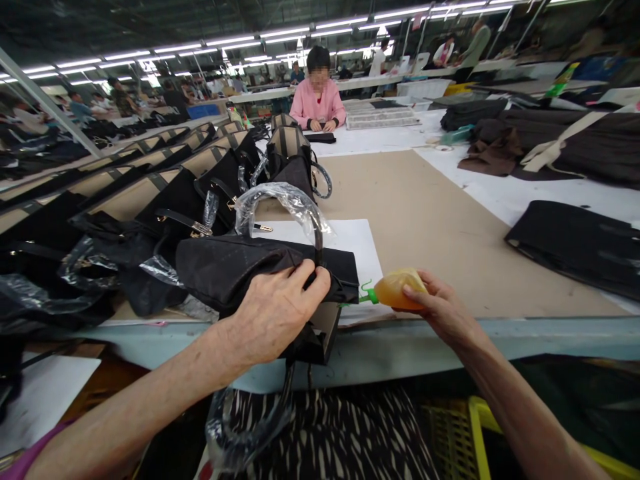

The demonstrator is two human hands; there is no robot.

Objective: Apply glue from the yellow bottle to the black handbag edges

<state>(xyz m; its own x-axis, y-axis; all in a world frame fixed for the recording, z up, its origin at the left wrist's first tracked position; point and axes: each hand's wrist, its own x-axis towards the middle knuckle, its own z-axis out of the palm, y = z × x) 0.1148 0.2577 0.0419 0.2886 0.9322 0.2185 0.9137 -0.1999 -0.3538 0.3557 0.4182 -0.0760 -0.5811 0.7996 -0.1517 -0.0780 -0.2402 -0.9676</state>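
Observation:
A black handbag point(230, 263) lies at the table's front edge, its handle point(280, 193) wrapped in clear plastic film. My left hand point(280, 310) is closed on the upper edge of this bag, fingertips curled into the dark fabric. In my right hand point(433, 300) is a squeeze bottle point(399, 291) of amber liquid, held on its side. Its green nozzle point(369, 295) points left and reaches the bag's right end; whether the tip touches the fabric cannot be made out. A second plastic-wrapped handle point(245, 427) hangs below the table edge.
Rows of black and tan handbags point(160, 193) crowd the left side. Folded black fabric point(580, 243) and brown cloth point(550, 143) lie on the right. Across the table sits a person in pink point(319, 103). A yellow crate point(477, 433) stands below the edge.

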